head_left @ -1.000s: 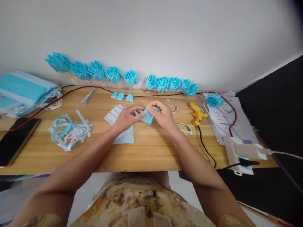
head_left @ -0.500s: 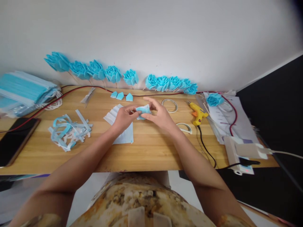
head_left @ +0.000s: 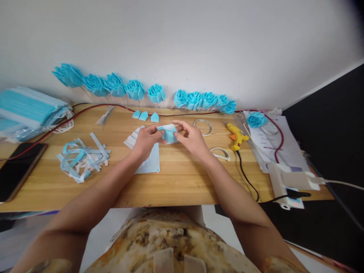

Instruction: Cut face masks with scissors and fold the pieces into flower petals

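Between my two hands, just above the table, is a small folded piece of light blue mask fabric (head_left: 170,133). My left hand (head_left: 146,141) pinches its left side between thumb and fingers. On its right side, my right hand (head_left: 192,138) is closed on it in the same way. White mask sheets (head_left: 150,161) lie partly under my left hand. Three small blue cut petals (head_left: 144,115) rest behind my hands near the wall. To the right of my right hand lie a roll of tape (head_left: 203,127) and a second white ring (head_left: 220,154).
Blue fabric flowers (head_left: 156,93) on sticks lean along the wall. On the left are stacked masks (head_left: 30,110), a phone (head_left: 19,168) and cut strips (head_left: 82,157). A yellow glue gun (head_left: 237,137), papers (head_left: 280,142) and a power strip (head_left: 278,184) sit at right.
The blue fabric piece has been turned and spread flatter, so more of its face shows. My right fingers have closed in on its right edge; my left hand has shifted slightly left.
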Motion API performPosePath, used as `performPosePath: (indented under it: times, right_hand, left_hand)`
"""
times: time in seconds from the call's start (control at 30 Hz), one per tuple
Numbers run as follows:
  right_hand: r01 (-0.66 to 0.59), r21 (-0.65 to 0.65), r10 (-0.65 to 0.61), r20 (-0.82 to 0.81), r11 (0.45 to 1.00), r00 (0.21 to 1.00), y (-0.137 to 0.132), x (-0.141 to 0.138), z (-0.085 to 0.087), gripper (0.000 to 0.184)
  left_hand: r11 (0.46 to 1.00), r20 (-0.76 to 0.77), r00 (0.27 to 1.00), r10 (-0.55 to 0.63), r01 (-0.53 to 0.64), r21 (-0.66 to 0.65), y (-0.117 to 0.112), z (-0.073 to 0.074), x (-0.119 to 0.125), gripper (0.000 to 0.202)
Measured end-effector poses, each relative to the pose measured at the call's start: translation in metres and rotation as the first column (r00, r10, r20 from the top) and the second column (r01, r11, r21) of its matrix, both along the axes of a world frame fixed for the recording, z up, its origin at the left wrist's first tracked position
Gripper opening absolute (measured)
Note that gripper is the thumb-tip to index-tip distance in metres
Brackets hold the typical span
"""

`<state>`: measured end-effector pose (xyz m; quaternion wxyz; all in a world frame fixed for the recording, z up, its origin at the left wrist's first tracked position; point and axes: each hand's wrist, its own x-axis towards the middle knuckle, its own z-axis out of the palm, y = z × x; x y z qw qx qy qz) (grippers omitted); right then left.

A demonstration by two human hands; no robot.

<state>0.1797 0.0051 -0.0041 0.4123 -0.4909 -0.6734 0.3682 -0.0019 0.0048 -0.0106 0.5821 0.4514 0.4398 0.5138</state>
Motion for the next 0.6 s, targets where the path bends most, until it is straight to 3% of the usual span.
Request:
performPosePath:
  times: [0.13,0.37,0.6]
  right_hand:
    - [-0.017,-0.031,0.015,-0.062,0.999,0.998,0.0000,-0.0012,-0.0021,0.042]
    - [-0.115,-0.141,0.080,-0.237,0.983,0.968,0.0040,0.0005,-0.0083,0.042]
    - [-0.135,-0.201,0.074,-0.283,0.970,0.956,-0.0008,-0.0016,-0.0009,0.045]
  left_hand:
    - [0.999,0.131,0.991,-0.036,0.038,-0.016,0.0008,-0.0036,0.0004,0.019]
    - [0.999,0.164,0.986,-0.035,0.036,0.000,0.0023,-0.0047,-0.0003,0.024]
    - [0.997,0.046,0.998,-0.032,0.029,0.065,0.0006,-0.0040,-0.0012,0.028]
